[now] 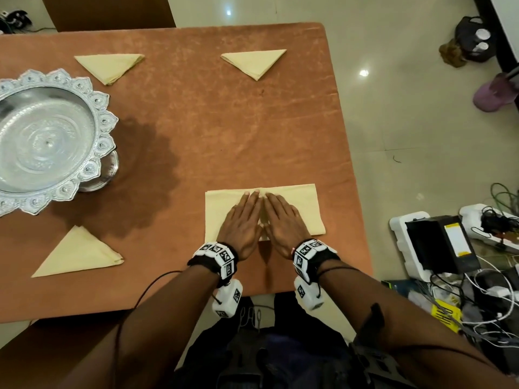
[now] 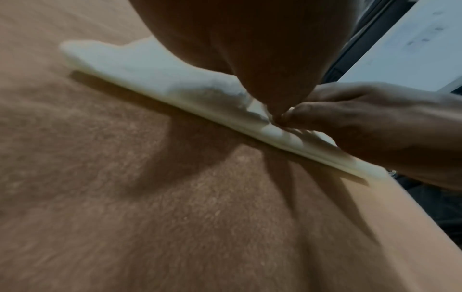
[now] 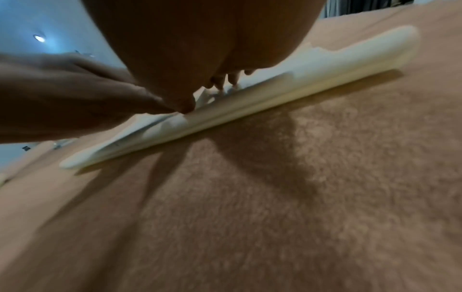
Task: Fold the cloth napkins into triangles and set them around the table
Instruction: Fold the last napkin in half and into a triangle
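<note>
A pale yellow cloth napkin lies folded as a rectangle near the table's front right edge. Both hands lie flat on its middle, fingers straight and pointing away from me: my left hand and my right hand meet at the thumbs. The wrist views show the napkin from low down, pressed under each palm. Three napkins folded into triangles lie on the brown table: one far left, one far right, one near left.
A large ornate silver pedestal tray stands at the table's left. The table's right edge runs close to the napkin. On the floor to the right lie boxes and cables. A chair back stands beyond the far edge.
</note>
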A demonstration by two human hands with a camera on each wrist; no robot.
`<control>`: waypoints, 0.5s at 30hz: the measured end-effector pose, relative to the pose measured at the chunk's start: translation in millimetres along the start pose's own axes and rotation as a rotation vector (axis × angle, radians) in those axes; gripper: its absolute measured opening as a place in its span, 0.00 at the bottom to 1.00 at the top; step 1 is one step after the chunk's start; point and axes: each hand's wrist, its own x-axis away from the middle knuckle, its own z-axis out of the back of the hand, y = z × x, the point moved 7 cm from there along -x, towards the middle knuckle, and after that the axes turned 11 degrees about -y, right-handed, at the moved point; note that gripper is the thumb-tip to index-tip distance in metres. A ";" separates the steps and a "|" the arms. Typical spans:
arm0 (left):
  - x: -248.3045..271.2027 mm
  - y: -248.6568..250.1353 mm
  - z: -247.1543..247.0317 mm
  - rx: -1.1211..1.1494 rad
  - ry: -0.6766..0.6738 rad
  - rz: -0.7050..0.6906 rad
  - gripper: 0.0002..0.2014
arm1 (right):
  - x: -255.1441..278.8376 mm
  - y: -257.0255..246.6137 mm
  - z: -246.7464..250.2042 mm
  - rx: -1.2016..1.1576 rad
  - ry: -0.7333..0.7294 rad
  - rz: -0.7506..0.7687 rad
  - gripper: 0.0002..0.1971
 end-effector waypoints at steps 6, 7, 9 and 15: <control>-9.9 -20.6 -13.6 -0.075 -0.036 0.051 0.36 | -7.3 21.5 -10.8 0.112 -0.048 -0.053 0.36; -8.2 -25.0 -14.0 -0.075 -0.029 0.073 0.37 | -5.1 26.8 -11.2 0.109 -0.044 -0.065 0.36; -2.5 -35.7 -14.6 -0.056 -0.025 0.141 0.39 | 1.9 39.6 -10.1 0.100 -0.034 -0.101 0.37; 21.2 -68.9 -16.4 -0.001 0.022 0.270 0.43 | 24.6 84.3 -5.5 0.063 -0.061 -0.264 0.38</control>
